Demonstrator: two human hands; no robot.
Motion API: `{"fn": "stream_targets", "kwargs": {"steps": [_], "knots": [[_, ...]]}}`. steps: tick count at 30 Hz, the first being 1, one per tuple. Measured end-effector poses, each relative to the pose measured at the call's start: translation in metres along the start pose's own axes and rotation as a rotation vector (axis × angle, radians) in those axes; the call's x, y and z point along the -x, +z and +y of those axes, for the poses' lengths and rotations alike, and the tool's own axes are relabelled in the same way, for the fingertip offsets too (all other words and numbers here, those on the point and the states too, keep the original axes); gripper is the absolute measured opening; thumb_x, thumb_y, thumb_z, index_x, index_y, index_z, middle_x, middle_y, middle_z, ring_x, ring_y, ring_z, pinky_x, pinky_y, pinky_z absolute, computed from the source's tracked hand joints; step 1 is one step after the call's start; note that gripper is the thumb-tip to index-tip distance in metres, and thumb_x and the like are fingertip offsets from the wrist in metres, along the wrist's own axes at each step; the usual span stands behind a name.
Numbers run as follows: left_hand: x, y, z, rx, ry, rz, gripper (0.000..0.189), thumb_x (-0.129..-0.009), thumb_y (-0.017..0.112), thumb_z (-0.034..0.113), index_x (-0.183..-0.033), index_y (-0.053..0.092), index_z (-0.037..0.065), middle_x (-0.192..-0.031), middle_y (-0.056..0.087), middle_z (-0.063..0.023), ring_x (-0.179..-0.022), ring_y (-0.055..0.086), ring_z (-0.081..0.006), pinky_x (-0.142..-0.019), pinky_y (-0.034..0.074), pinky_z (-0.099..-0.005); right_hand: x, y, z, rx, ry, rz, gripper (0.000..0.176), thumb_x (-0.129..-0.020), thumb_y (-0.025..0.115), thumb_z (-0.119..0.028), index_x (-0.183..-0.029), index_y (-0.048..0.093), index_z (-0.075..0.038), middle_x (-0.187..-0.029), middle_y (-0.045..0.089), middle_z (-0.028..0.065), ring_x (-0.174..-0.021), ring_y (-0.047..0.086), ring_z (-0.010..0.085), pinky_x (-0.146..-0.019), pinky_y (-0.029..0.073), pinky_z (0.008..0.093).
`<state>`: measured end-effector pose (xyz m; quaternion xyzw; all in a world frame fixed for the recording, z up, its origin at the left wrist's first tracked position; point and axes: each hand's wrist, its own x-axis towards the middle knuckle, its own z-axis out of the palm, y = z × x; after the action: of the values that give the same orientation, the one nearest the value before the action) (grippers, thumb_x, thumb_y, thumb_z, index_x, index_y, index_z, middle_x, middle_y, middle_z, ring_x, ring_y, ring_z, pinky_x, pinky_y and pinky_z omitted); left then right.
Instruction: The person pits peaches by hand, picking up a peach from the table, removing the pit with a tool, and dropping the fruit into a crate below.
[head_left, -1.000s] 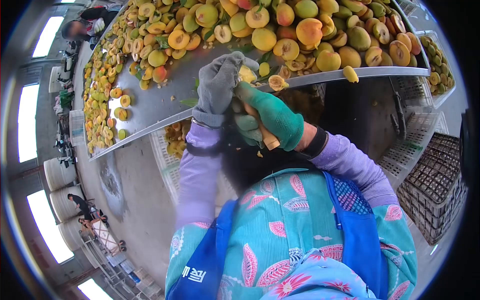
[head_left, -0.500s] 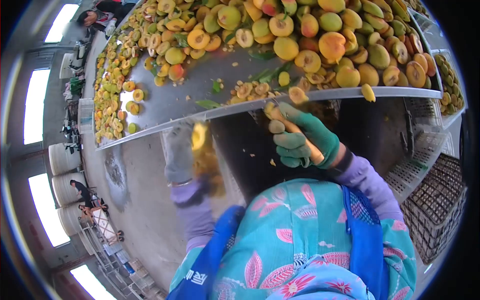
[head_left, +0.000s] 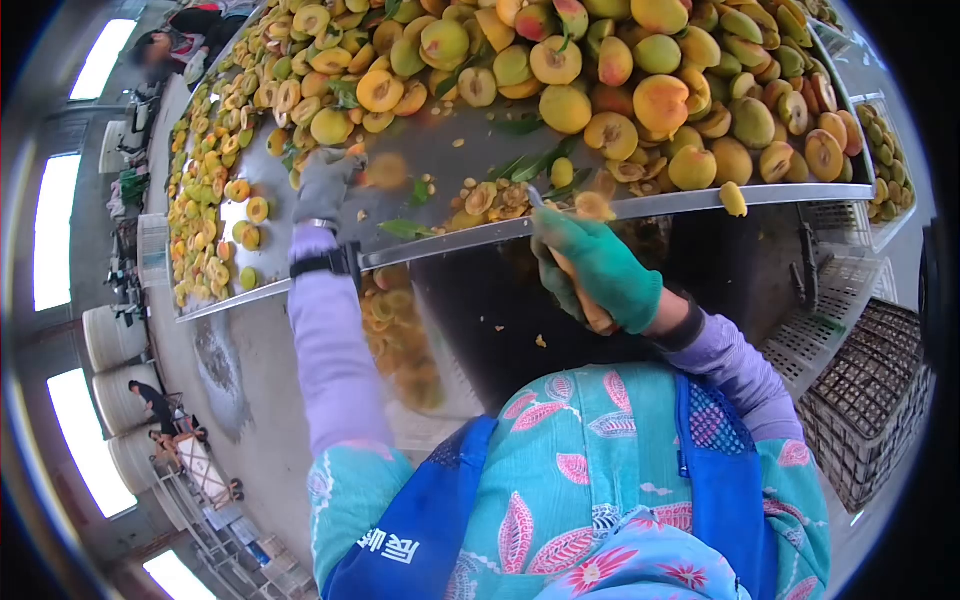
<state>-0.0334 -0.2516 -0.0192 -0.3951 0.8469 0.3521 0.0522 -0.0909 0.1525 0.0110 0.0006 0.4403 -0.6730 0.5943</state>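
My left hand (head_left: 325, 185), in a grey glove, reaches over the metal table among the yellow peaches (head_left: 330, 127). Motion smears its fingers, and a blurred peach half (head_left: 386, 171) shows right beside the fingertips. In a green glove, my right hand (head_left: 598, 265) is closed round a wooden-handled tool (head_left: 597, 316) at the table's front rim. The tool's short metal tip (head_left: 535, 197) points up toward the table, and the fingers cover most of its handle. Close by the tip lie peach stones and scraps (head_left: 482, 199) and a peach half (head_left: 593, 207).
The metal table (head_left: 440, 150) carries a large heap of whole and halved peaches. Its raised rim (head_left: 680, 205) runs across in front of me. Beneath it sits a container of peach halves (head_left: 400, 345). Crates (head_left: 865, 400) stand at the right; a person (head_left: 190, 40) is at far left.
My left hand has risen from below the rim to the peaches on the table. The peach half beside it below the rim is gone from there. My right hand keeps the tool near the rim.
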Motion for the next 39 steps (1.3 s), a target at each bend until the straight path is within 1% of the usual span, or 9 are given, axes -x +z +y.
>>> {"fn": "stream_targets", "kwargs": {"steps": [1, 2, 5, 6, 11, 16, 24, 31, 39], "knots": [[0.054, 0.016, 0.024, 0.83, 0.079, -0.065, 0.036, -0.087, 0.061, 0.019, -0.117, 0.058, -0.002, -0.098, 0.068, -0.0098, -0.081, 0.068, -0.0203, -0.065, 0.054, -0.0296, -0.008, 0.005, 0.004, 0.137, -0.095, 0.006, 0.035, -0.097, 0.048, -0.045, -0.089, 0.054, -0.011, -0.059, 0.051, 0.0005, -0.044, 0.048, 0.0158, -0.041, 0.038, 0.0289], [0.077, 0.03, 0.028, 0.999, 0.132, -0.166, 0.042, -0.087, 0.062, 0.025, -0.122, 0.056, 0.001, -0.105, 0.067, -0.01, -0.089, 0.067, -0.0239, -0.07, 0.054, -0.0312, -0.016, 0.011, 0.009, 0.273, -0.193, 0.016, 0.036, -0.097, 0.049, -0.045, -0.09, 0.055, -0.01, -0.061, 0.053, 0.002, -0.046, 0.05, 0.0192, -0.042, 0.038, 0.0315], [0.137, 0.075, 0.058, 0.429, 0.476, 0.082, 0.048, -0.092, 0.057, 0.03, -0.129, 0.051, 0.0, -0.112, 0.064, -0.0137, -0.097, 0.064, -0.0249, -0.08, 0.054, -0.0331, -0.037, 0.024, 0.027, 0.857, -0.756, 0.209, 0.037, -0.095, 0.054, -0.04, -0.095, 0.056, -0.004, -0.068, 0.059, 0.0176, -0.058, 0.059, 0.0339, -0.052, 0.046, 0.0416], [0.148, 0.091, 0.067, 0.257, 0.551, 0.18, 0.049, -0.094, 0.054, 0.032, -0.13, 0.05, -0.002, -0.113, 0.062, -0.0154, -0.098, 0.063, -0.0247, -0.083, 0.053, -0.0336, -0.035, 0.027, 0.026, 0.877, -0.719, 0.22, 0.037, -0.095, 0.054, -0.04, -0.096, 0.056, -0.003, -0.071, 0.06, 0.0201, -0.063, 0.06, 0.0369, -0.055, 0.047, 0.0434], [0.174, 0.129, 0.099, 1.479, 0.33, -0.45, 0.056, -0.098, 0.044, 0.042, -0.131, 0.047, -0.004, -0.119, 0.058, -0.0187, -0.109, 0.057, -0.0263, -0.093, 0.048, -0.0356, -0.017, 0.02, 0.024, 1.026, -0.578, 0.303, 0.037, -0.095, 0.054, -0.037, -0.097, 0.056, 0.0, -0.077, 0.061, 0.0246, -0.076, 0.062, 0.0428, -0.064, 0.048, 0.0475], [0.176, 0.142, 0.105, 0.726, 0.653, 0.105, 0.038, -0.1, 0.046, 0.032, -0.114, 0.057, -0.002, -0.105, 0.062, -0.0132, -0.093, 0.062, -0.0216, -0.084, 0.051, -0.0329, -0.008, 0.015, 0.036, 1.05, -0.894, 0.319, 0.037, -0.096, 0.051, -0.036, -0.099, 0.056, 0.001, -0.076, 0.061, 0.0246, -0.073, 0.062, 0.0426, -0.06, 0.047, 0.0477], [0.194, 0.167, 0.127, 0.835, 0.692, 0.409, 0.026, -0.1, 0.049, 0.024, -0.103, 0.059, 0.0, -0.093, 0.064, -0.0108, -0.081, 0.061, -0.0166, -0.072, 0.051, -0.0283, -0.01, 0.017, 0.041, 0.872, -0.595, 0.317, 0.039, -0.098, 0.047, -0.037, -0.1, 0.054, 0.002, -0.076, 0.061, 0.0264, -0.074, 0.06, 0.0452, -0.061, 0.047, 0.05], [0.196, 0.156, 0.13, 1.164, 0.442, 0.075, 0.021, -0.099, 0.05, 0.02, -0.095, 0.056, 0.001, -0.089, 0.065, -0.0159, -0.075, 0.063, -0.0201, -0.07, 0.053, -0.0308, -0.011, 0.011, 0.061, 0.947, -0.912, 0.257, 0.045, -0.1, 0.039, -0.04, -0.103, 0.052, 0.004, -0.078, 0.06, 0.0279, -0.075, 0.059, 0.0454, -0.063, 0.047, 0.0497], [0.18, 0.173, 0.132, 1.174, 0.397, 0.177, 0.015, -0.098, 0.053, 0.015, -0.093, 0.057, 0.002, -0.086, 0.062, -0.0068, -0.075, 0.058, -0.0122, -0.068, 0.05, -0.0261, -0.016, 0.013, 0.055, 0.771, -0.591, 0.437, 0.033, -0.099, 0.048, -0.033, -0.096, 0.055, 0.0, -0.07, 0.06, 0.0255, -0.067, 0.06, 0.0441, -0.057, 0.045, 0.0468]]}}
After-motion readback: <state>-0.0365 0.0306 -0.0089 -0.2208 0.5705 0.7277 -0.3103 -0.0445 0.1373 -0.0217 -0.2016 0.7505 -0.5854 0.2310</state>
